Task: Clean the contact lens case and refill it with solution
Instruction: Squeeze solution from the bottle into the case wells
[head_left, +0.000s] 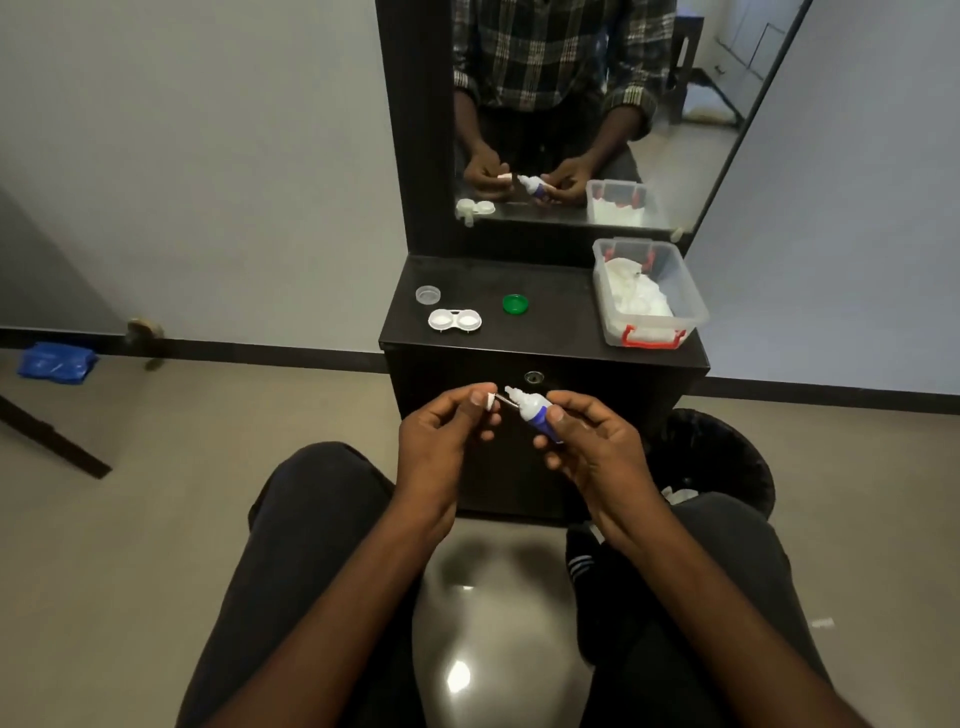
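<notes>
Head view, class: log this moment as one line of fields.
left hand: pinches small white cap | right hand: grips white-and-blue solution bottle, uncapped | white two-well lens case: open on black cabinet top

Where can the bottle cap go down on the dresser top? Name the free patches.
Bare patches: between the green lid and the plastic bin, and the front edge below the green lid. Crowded: the left end, around the clear lid and lens case.

White-and-blue bottle (535, 415), white lens case (454, 319), green cap (516, 303), black cabinet (550, 332).
</notes>
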